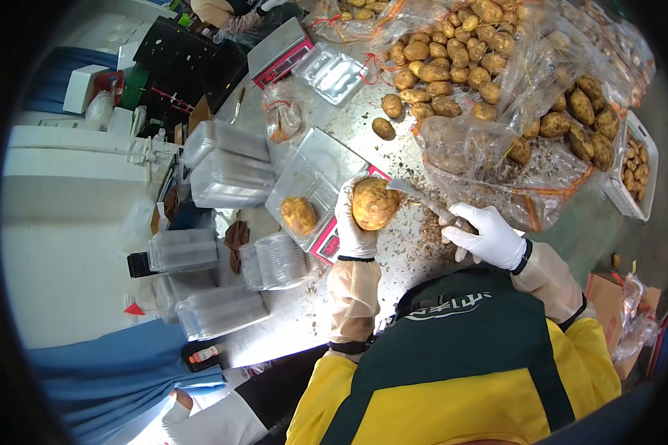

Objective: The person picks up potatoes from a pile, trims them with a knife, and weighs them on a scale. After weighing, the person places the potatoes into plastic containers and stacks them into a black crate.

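Note:
My left hand [356,222], in a white glove, is wrapped round a large potato [375,204] above the metal table. In my gloved right hand [486,236] is the handle of a knife [416,193], its blade tip close to the potato's right side. Just left of my left hand, another potato [298,215] lies in an open clear plastic box [289,185] on a red-edged scale [330,241].
Many loose potatoes [460,55] and plastic bags [490,159] cover the back right. Stacked clear boxes [230,167] stand at left. A second scale [280,52] is at the back. A white crate [636,167] holds potatoes. Another person's white sleeve [219,423] shows at bottom left.

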{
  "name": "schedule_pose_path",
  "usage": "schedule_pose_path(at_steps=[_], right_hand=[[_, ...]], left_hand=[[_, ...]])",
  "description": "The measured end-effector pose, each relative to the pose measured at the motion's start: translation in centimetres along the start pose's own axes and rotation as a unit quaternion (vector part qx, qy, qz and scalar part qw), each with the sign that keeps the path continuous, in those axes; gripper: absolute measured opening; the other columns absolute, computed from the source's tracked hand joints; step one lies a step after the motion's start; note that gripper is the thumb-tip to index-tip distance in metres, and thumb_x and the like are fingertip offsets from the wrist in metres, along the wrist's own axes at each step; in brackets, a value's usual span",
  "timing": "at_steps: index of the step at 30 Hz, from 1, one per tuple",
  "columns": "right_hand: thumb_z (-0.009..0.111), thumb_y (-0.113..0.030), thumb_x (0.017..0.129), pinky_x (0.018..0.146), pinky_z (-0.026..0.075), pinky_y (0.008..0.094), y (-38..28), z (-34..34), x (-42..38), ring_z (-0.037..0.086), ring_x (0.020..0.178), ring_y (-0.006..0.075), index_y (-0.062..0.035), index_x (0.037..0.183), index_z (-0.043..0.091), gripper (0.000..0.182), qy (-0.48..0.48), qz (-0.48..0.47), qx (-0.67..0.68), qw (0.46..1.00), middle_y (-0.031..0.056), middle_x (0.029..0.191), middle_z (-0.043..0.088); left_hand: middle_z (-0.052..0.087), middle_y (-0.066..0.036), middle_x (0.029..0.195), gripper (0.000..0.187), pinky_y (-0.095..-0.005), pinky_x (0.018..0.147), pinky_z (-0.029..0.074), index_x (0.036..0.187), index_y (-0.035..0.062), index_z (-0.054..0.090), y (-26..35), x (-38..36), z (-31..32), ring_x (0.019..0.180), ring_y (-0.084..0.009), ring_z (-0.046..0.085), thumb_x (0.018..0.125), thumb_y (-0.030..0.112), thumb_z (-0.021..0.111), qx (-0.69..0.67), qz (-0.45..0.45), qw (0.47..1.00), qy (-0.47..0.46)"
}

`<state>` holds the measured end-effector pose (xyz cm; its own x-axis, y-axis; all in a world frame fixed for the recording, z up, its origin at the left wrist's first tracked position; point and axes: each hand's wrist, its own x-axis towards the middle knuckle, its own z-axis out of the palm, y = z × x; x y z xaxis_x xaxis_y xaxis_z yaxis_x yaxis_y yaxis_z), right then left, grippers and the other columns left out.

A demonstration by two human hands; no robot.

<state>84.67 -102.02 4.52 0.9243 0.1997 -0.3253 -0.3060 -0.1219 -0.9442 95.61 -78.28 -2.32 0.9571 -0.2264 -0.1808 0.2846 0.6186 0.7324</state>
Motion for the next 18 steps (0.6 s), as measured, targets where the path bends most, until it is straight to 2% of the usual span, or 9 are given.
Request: schedule_pose_path(at_steps=[5, 8, 14, 17, 18], right_hand=[[0.061, -0.021, 0.090, 0.051, 0.046, 0.0296, 2.7, 0.4, 0.9, 0.060, 0.049, 0.0163, -0.0025, 0.110, 0.061, 0.027, 0.082, -0.141, -0.112, 0.980, 0.0121, 0.067, 0.062], [0.061, -0.020, 0.090, 0.050, 0.045, 0.0301, 2.2, 0.7, 0.7, 0.060, 0.049, 0.0173, -0.0036, 0.105, 0.062, 0.022, 0.053, -0.080, -0.053, 0.994, 0.0137, 0.066, 0.061], [0.060, -0.020, 0.091, 0.048, 0.043, 0.0301, 1.3, 0.7, 0.2, 0.058, 0.048, 0.0171, -0.0030, 0.095, 0.060, 0.017, 0.044, -0.049, -0.050, 0.997, 0.0124, 0.061, 0.058], [0.059, -0.019, 0.092, 0.046, 0.042, 0.0299, 2.0, 0.7, 0.3, 0.056, 0.046, 0.0163, -0.0024, 0.092, 0.057, 0.017, 0.030, -0.065, -0.066, 0.995, 0.0117, 0.059, 0.057], [0.059, -0.019, 0.092, 0.046, 0.041, 0.0303, 1.7, 0.6, 0.3, 0.056, 0.046, 0.0171, -0.0023, 0.092, 0.057, 0.017, 0.005, -0.032, -0.038, 0.999, 0.0123, 0.059, 0.056]], left_hand=[[0.060, -0.014, 0.118, 0.040, -0.0496, 0.093, 0.050, 0.119, 0.0074, 0.055, -0.3, 0.2, -1.0, 0.109, -0.0292, 0.059, 0.094, 0.038, 0.051, 0.025, 0.015, 1.000, 0.003], [0.060, -0.014, 0.117, 0.040, -0.0498, 0.093, 0.050, 0.119, 0.0076, 0.055, -0.3, 0.1, -0.9, 0.109, -0.0296, 0.059, 0.095, 0.039, 0.051, 0.026, 0.018, 0.999, 0.012], [0.061, -0.015, 0.117, 0.039, -0.0484, 0.092, 0.051, 0.118, 0.0083, 0.056, -0.1, -0.1, -0.4, 0.107, -0.0290, 0.059, 0.095, 0.039, 0.050, -0.005, 0.002, 1.000, 0.012], [0.062, -0.014, 0.115, 0.039, -0.0469, 0.092, 0.051, 0.117, 0.0082, 0.056, -0.2, -0.2, -0.5, 0.106, -0.0286, 0.060, 0.094, 0.039, 0.051, -0.010, 0.004, 1.000, 0.007], [0.062, -0.014, 0.114, 0.039, -0.0465, 0.091, 0.051, 0.117, 0.0079, 0.057, -0.2, -0.1, -0.6, 0.106, -0.0285, 0.060, 0.094, 0.039, 0.051, -0.015, 0.006, 1.000, 0.003]])
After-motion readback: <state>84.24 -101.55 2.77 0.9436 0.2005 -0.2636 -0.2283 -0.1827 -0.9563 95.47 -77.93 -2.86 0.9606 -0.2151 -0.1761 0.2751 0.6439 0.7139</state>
